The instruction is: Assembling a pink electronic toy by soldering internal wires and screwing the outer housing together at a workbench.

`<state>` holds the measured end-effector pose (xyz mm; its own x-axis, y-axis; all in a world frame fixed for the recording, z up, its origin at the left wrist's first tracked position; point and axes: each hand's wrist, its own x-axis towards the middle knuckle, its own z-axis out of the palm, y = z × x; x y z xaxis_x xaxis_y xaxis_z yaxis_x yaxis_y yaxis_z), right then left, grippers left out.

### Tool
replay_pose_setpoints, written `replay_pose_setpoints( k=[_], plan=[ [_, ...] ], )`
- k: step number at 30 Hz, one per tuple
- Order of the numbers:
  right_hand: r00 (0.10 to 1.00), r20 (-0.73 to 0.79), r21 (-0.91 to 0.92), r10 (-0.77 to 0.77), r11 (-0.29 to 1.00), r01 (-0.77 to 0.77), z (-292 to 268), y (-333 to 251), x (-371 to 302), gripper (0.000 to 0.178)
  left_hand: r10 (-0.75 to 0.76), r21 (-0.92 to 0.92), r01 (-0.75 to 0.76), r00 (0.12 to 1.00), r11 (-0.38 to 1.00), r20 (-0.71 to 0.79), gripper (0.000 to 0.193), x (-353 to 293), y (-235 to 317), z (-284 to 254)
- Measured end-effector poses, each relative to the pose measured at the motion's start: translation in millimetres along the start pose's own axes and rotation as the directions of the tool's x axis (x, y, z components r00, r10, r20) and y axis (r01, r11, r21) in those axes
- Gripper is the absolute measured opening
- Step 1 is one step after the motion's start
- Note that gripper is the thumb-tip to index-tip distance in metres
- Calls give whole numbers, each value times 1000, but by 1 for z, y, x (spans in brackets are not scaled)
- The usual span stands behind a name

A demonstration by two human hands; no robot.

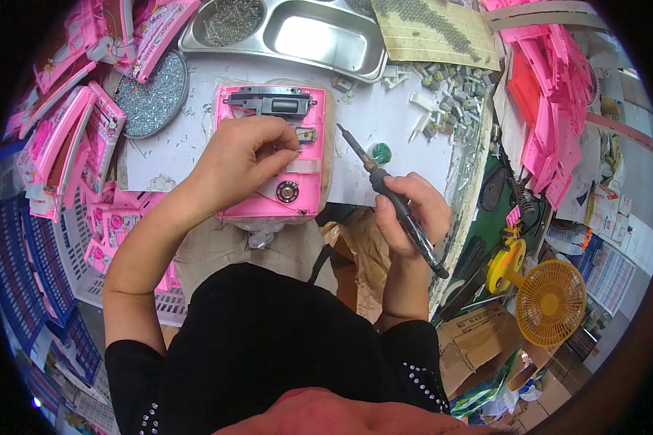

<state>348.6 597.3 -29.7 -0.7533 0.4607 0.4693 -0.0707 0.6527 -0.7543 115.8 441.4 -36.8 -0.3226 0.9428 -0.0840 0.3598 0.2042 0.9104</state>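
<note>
A pink plastic housing [232, 206] lies on the bench in front of me. It carries a black part [286, 106] along its far edge, a small motor [306, 135] at its right side and a round black part [287, 191] near its front. Over the housing's middle, my left hand [250, 156] has thumb and forefinger pinched together; what lies between them is too small to make out. In my right hand [417, 210] is a soldering iron [395, 196], its tip pointing up and left, apart from the housing. A green round thing [379, 152] lies beside the iron.
Behind the housing stands a metal tray [319, 40] with small parts. A round dish [152, 94] of screws sits left; loose small motors [453, 98] lie right. Pink housings are piled at left [72, 145] and right [548, 109]. A yellow fan [551, 303] stands lower right.
</note>
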Motion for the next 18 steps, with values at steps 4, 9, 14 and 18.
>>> replay_pose_setpoints(
  k=[4, 9, 14, 18],
  plan=[
    [999, -41, -12, 11, 1000, -11, -1, -2, -1, 28, 178, 82, -183, 982, 980, 66, 9, 1, -7, -3],
    [998, 50, 92, -36, 995, 32, -10, -8, -5, 22, 296, 233, -341, 932, 911, 210, 11, -2, -3, -8],
    [978, 191, 192, -82, 980, 45, -3, -10, -7, 20, 331, 329, -393, 915, 859, 230, 12, -5, -3, -6],
    [976, 201, 176, -80, 983, 45, 7, -12, -5, 19, 328, 401, -393, 918, 828, 224, 12, -7, -2, -3]
  ],
)
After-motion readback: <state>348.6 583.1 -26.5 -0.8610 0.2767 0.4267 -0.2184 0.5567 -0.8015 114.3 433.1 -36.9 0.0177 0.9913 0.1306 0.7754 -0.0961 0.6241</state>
